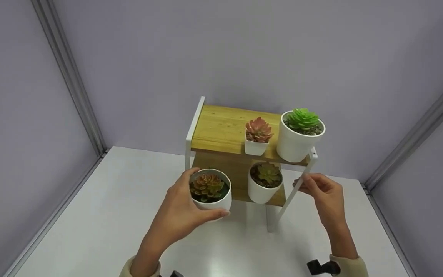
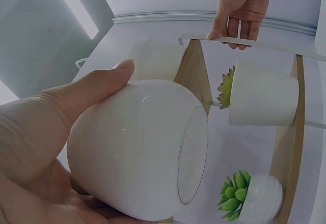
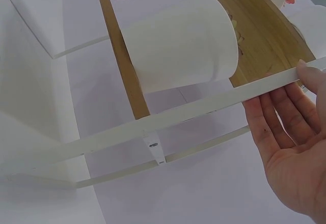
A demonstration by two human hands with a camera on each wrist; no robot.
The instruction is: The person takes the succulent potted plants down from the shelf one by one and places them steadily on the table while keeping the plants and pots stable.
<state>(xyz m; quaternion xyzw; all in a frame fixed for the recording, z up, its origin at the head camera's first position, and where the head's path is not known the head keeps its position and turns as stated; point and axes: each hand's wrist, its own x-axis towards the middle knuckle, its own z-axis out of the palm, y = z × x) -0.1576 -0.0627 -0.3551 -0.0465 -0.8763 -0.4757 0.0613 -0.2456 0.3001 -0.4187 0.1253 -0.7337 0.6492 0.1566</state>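
Observation:
My left hand (image 1: 178,214) holds a round white pot (image 2: 137,147) with a reddish-green succulent (image 1: 207,187), thumb and fingers spread around its sides. The pot is in front of the left part of a two-tier wooden shelf (image 1: 217,129). At the shelf's right end, my right hand (image 1: 324,192) pinches the white side frame (image 3: 204,102) between thumb and fingers. Close by on the lower board stands a white pot (image 3: 178,43) with a dark green succulent (image 1: 268,174).
The top board carries a pink succulent (image 1: 259,130) in a small square pot and a bright green succulent (image 1: 302,120) in a larger white pot. A small green succulent (image 2: 235,196) in a ribbed pot sits on the lower board. Grey-framed walls surround the white table (image 1: 129,184).

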